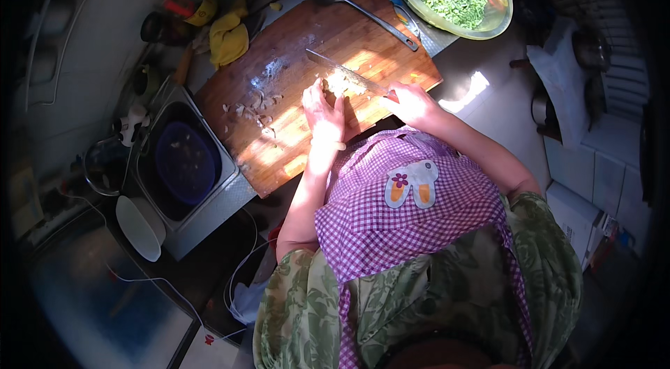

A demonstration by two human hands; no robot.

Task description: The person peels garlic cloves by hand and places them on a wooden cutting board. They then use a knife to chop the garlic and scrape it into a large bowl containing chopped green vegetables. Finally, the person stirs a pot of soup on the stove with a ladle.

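My right hand (414, 106) grips the red handle of a kitchen knife (348, 70). Its broad blade points up and to the left over a wooden cutting board (298, 44). Just below the blade lies a heap of pale chopped pieces, apparently garlic (343, 84), washed out by bright sunlight. At the heap's left edge my left hand (323, 112) rests on the board, its thumb apart from the fingers and no object visible between them. What lies under the fingertips is hidden. Papery peels (256, 107) are scattered left of this hand.
A metal ladle (361, 8) lies across the board's far right. Beyond it stands a translucent bowl (445, 26) of chopped greens. A yellow cloth (229, 40) sits by the far left edge. To the left, a sink (233, 170) holds a blue basin (186, 157), with a white dish (138, 228) nearby.
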